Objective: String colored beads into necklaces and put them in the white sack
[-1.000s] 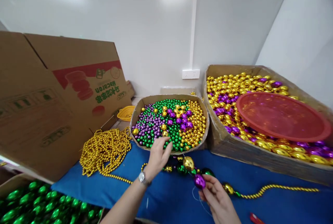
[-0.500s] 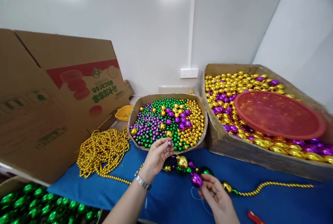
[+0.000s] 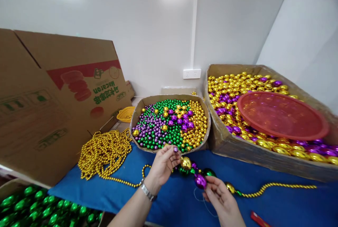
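Between the thumb and fingertips of my left hand (image 3: 166, 163) is a small purple bead (image 3: 175, 149), just in front of the box of mixed beads. My right hand (image 3: 221, 199) pinches near a large purple bead (image 3: 200, 181) on a strand. A large gold bead (image 3: 186, 163) and a dark green bead (image 3: 209, 172) belong to the same cluster on the blue cloth. A thin pale thread (image 3: 207, 207) loops below the purple bead. Past my right hand, a gold bead chain (image 3: 277, 186) trails rightward. Part of the strand is hidden behind my left hand.
The box of small beads (image 3: 208, 137) stands ahead. At right, a big carton (image 3: 224, 146) of gold and purple beads holds a red basin (image 3: 282, 116). Gold bead chains (image 3: 105, 153) pile at left by a cardboard box (image 3: 58, 107). A red-handled tool (image 3: 258, 219) lies in front.
My left hand has moved slightly down and right with the small purple bead, closer to the large gold bead. My right hand has barely shifted.
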`<state>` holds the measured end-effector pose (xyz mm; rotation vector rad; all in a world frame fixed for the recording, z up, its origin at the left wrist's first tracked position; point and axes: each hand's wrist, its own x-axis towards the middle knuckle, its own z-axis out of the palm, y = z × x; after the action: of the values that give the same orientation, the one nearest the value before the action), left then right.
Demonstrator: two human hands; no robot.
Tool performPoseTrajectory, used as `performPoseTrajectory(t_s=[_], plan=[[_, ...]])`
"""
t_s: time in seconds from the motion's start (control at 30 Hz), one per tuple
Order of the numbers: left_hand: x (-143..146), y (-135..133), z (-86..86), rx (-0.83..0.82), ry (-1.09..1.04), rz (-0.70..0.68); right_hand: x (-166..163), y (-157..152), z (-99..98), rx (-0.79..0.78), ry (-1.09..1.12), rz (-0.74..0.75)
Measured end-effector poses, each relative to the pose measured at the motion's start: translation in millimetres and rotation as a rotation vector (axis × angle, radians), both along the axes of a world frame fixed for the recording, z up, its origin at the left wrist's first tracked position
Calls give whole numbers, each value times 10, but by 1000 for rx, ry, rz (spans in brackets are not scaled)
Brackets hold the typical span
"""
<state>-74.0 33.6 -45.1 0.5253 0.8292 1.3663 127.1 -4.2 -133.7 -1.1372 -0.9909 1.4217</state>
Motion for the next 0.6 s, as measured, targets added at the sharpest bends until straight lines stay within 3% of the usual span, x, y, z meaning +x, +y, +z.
performPoseTrajectory(t_s=[0.23,0.5,0.6], plan=[[16,-34,24,80,103,19,8,-9,134,5,-25,0],[6,-51,-6,58,89,-5,9,-35,117,11,-40,-14],[16,-61,-13,90,197,25,19,-33,130,23,-71,-20]])
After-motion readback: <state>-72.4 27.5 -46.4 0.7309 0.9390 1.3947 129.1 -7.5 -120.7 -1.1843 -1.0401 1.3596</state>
